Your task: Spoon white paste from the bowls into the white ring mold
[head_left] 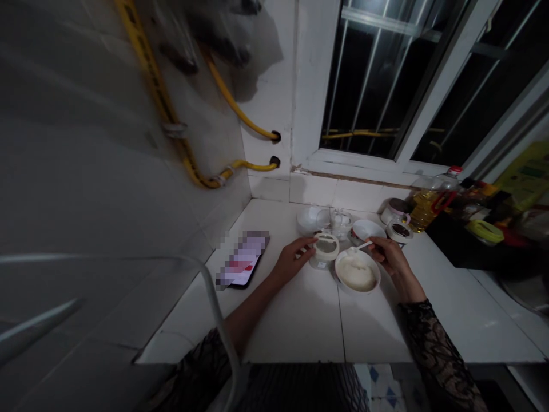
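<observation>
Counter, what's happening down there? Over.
Left hand against jar. Right hand gripping white spoon over white-filled bowl. Phone off left, seemingly out of the way.

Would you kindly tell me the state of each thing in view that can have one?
Right hand: closed on spoon
Left hand: touching jar
Spoon: held over front bowl
Jar: upright, lid unclear
Front bowl: holding white contents
Phone: screen lit
Bottle: capped, partly filled with yellow liquid
Window: dark beyond

a lit phone (pixel 247 262) lies flat near the tiled wall (pixel 107 171).
</observation>
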Demonstrator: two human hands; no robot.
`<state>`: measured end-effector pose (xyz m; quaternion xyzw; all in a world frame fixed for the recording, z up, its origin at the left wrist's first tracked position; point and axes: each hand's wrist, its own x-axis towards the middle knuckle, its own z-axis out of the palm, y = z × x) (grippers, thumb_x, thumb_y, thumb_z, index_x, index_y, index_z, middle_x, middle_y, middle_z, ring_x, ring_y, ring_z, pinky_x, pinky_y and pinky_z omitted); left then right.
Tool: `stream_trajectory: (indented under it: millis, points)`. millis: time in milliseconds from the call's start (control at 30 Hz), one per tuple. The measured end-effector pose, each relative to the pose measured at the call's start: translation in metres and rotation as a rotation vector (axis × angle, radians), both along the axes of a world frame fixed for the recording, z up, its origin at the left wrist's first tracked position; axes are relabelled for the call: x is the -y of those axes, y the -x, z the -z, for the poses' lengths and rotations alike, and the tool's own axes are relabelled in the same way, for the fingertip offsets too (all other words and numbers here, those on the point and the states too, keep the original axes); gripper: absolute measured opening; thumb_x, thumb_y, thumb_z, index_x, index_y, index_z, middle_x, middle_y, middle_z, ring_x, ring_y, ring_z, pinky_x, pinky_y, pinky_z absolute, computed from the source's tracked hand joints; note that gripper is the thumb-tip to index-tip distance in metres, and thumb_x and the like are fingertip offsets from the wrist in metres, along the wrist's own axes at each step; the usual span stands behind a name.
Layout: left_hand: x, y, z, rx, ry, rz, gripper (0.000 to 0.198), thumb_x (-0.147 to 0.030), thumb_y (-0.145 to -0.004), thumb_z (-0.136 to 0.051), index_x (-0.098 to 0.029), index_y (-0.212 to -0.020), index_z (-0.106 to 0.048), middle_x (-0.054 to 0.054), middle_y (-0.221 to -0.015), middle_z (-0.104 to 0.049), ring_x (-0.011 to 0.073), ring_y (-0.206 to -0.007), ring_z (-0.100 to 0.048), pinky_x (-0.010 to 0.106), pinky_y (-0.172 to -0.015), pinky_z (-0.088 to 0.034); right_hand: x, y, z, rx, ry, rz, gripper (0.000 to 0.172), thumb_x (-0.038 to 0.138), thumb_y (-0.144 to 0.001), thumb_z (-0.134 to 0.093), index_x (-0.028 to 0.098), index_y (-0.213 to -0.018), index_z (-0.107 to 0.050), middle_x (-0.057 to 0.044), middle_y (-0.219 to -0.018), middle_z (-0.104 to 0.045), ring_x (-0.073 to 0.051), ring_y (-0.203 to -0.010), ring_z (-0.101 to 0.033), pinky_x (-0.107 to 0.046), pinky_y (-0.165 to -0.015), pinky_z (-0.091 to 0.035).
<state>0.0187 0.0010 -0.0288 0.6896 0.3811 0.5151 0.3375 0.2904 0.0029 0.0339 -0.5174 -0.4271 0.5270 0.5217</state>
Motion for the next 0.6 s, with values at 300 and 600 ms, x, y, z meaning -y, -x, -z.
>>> stream_trajectory:
  millis: [300, 600]
  points:
    - [0.000, 0.000, -0.001, -0.005, 0.003, 0.008, 0.031, -0.034, -0.083, -0.057, -0.020, -0.108, -0.068, 0.008, -0.112, -0.068, 0.0149, -0.082, -0.064, 0.024, -0.066, -0.052, 0.018, 0.044, -0.003, 0.400, -0.399, 0.053, 0.034, 0.052, -0.075, -0.062, 0.020, -0.078, -0.072, -0.005, -0.072, -0.070, -0.014, -0.052, -0.051, -0.026, -0.050, -0.041]
    - [0.002, 0.000, -0.003, -0.014, -0.017, 0.007, 0.031, -0.034, -0.084, -0.056, -0.020, -0.109, -0.067, 0.008, -0.113, -0.068, 0.0153, -0.083, -0.064, 0.025, -0.066, -0.053, 0.028, 0.032, -0.008, 0.630, -0.602, 0.026, 0.035, 0.051, -0.083, -0.053, 0.022, -0.072, -0.069, -0.006, -0.077, -0.069, -0.021, -0.073, -0.060, -0.032, -0.069, -0.046]
